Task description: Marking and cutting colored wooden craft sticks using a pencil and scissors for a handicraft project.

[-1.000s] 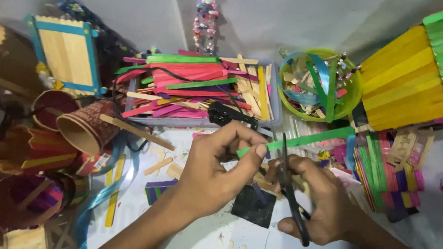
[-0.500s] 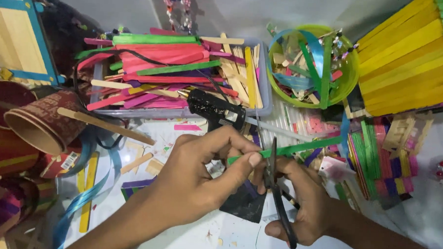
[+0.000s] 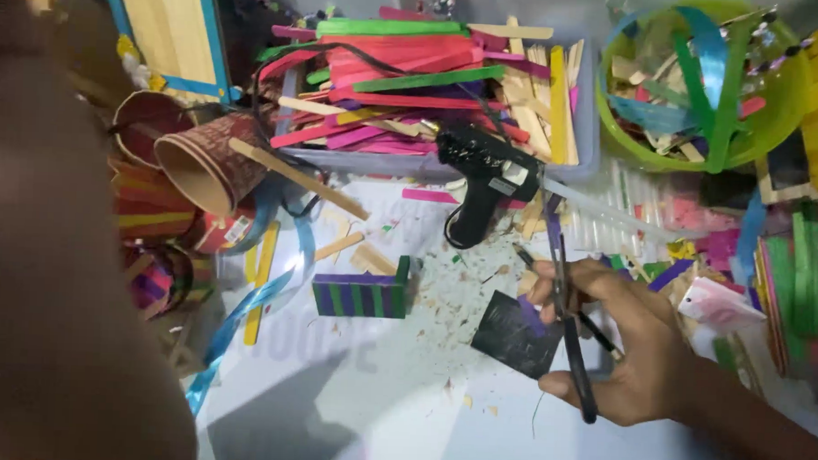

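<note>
My right hand [image 3: 636, 351] grips black scissors [image 3: 570, 340] low over the white table, blades pointing away toward a black glue gun [image 3: 485, 180]. Just left of the hand lies a black square piece [image 3: 514, 338] with a purple strip on it. Farther left a small panel of purple and green striped sticks [image 3: 361, 297] rests on the table. A big blurred brown shape, my left arm [image 3: 64, 245], fills the left side close to the camera; its hand is not visible.
A clear tray [image 3: 587, 127] piled with coloured craft sticks sits behind the glue gun, and a green bowl [image 3: 785, 107] of scraps at the back right. Paper cups [image 3: 203, 164] lie at the left, beside a blue ribbon [image 3: 243, 317]. Stick pieces and crumbs litter the table.
My left hand let go of the green stick and swung up to the left, close to the camera. The green stick is out of sight. The view moved closer to the table.
</note>
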